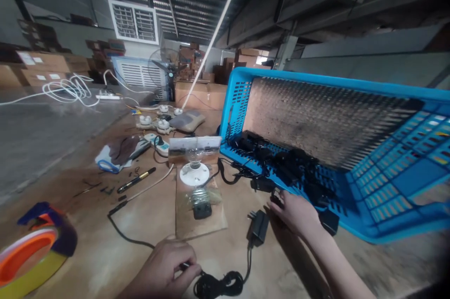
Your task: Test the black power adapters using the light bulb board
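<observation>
Hands both low near the bench's front edge. Left hand (161, 271) pinches the small end of a black cord (218, 285); right hand (293, 213) is half open, fingertips at a small black plug (276, 199) beside the basket. Far left on the bench (147, 228): a roll of packing tape (33, 261), then a black-and-gold pen (136, 180). Centre: clear glass bulb (194, 158) in a white lampholder (190, 173), on a cardboard sheet (200, 214). Right of it, a black power adapter (259, 227), prongs up, joined to the cord, apart from both hands. At the bench's right edge: a tilted blue plastic basket (383, 196), black adapters (281, 160) heaped along its lower wall.
</observation>
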Tool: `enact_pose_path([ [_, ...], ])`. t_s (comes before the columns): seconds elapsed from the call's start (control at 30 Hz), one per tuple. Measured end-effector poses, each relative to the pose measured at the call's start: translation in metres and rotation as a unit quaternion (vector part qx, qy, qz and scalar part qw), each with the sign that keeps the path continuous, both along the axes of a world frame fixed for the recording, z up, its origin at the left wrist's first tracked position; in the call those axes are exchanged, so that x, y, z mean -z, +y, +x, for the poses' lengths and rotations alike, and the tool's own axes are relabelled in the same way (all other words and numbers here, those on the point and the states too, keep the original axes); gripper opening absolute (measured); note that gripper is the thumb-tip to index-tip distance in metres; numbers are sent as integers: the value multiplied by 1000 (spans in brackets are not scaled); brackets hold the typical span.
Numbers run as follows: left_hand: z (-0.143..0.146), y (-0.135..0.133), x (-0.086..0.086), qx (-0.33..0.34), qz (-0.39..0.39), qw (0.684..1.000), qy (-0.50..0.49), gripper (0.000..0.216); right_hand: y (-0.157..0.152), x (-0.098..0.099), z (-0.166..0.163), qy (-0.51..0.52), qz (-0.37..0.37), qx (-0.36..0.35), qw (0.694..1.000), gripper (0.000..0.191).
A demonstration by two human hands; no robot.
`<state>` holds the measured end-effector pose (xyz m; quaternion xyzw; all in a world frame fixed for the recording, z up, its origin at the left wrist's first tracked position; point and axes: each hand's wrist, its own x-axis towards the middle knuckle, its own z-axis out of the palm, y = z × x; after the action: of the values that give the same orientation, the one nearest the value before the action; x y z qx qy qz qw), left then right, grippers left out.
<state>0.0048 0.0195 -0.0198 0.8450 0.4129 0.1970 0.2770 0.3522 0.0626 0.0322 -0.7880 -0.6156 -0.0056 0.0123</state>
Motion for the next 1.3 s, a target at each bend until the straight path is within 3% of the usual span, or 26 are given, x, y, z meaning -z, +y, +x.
enact_pose_path([
  [0.13, -1, 2, -3, 15, 0, 1000, 4, 21, 5, 14, 16, 6, 14, -2, 1000, 41],
  [0.23, 0, 3, -3, 34, -30, 999, 17, 20, 10, -4, 16, 50, 46, -3, 998, 45],
  [0.3, -1, 3, -2, 41, -46, 998, 26, 21, 13, -21, 6, 98, 108, -35, 989, 46],
  [0.4, -2, 6, 2, 41, -48, 998, 22, 21, 8, -33, -25, 222, 185, -224, 931, 42],
  [0.47, -4, 7, 2, 49, -44, 998, 13, 21, -5, -28, -52, 288, 128, -355, 880, 38],
  [0.53, -6, 6, 0, 66, -55, 996, 7, 20, -24, -16, -74, 295, 23, -407, 864, 39],
  [0.6, -8, 3, -4, 92, -74, 993, -5, 17, -42, -6, -89, 275, -32, -396, 876, 38],
  [0.7, -10, 0, -7, 122, -92, 987, -41, 17, -56, 2, -105, 244, -52, -369, 895, 33],
  [0.77, -10, -1, -7, 126, -99, 985, -57, 19, -56, 8, -118, 219, -64, -383, 895, 18],
  [0.83, -9, -2, -6, 93, -116, 986, -74, 21, -55, 14, -131, 215, -58, -393, 892, 2],
  [0.97, -8, -2, -8, -59, -189, 969, -147, 25, -60, 22, -143, 353, 1, -337, 873, 9],
  [1.07, -7, 0, -13, -114, -196, 958, -175, 23, -67, 24, -144, 429, 35, -324, 843, 14],
  [1.17, -7, 0, -12, -86, -210, 958, -178, 26, -71, 31, -149, 426, 69, -338, 837, 17],
  [1.3, -7, 0, -4, -36, -177, 974, -136, 28, -73, 44, -159, 365, 104, -352, 856, 17],
])
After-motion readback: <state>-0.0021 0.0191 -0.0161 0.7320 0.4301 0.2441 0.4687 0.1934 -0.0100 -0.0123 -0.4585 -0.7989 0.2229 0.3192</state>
